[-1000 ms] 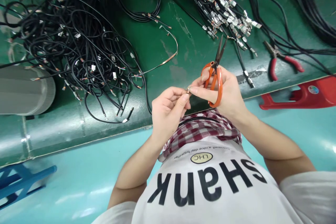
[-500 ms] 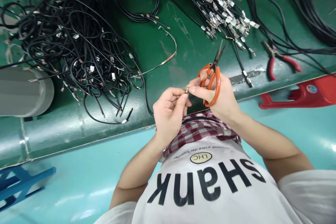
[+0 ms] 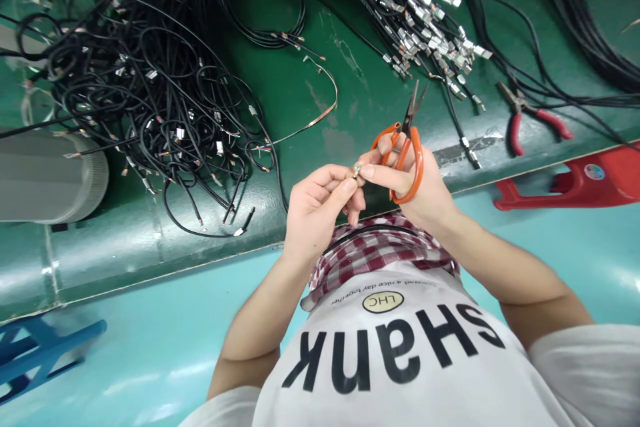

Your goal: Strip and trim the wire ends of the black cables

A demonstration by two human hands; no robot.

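My left hand point(image 3: 316, 210) pinches a small metal wire terminal point(image 3: 357, 171) between thumb and fingertips. My right hand point(image 3: 417, 181) holds orange-handled scissors point(image 3: 403, 161) against the palm, with the narrow steel blades pointing away from me and nearly closed. A right fingertip reaches the terminal from the other side. Both hands are above my chest and the near edge of the green workbench point(image 3: 165, 250). My fingers hide most of the terminal, and any wire attached to it cannot be made out.
A tangle of black cables point(image 3: 160, 93) lies left on the bench, and a bundle with silver terminals point(image 3: 425, 30) lies ahead. Red-handled pliers point(image 3: 520, 120) rest right. A grey cylinder point(image 3: 47, 177) stands left; red point(image 3: 565, 192) and blue point(image 3: 43, 353) stools sit on the teal floor.
The scissors have tilted slightly, with the handles swinging left and the blades more upright. Both hands stay close to the terminal, which is still held.
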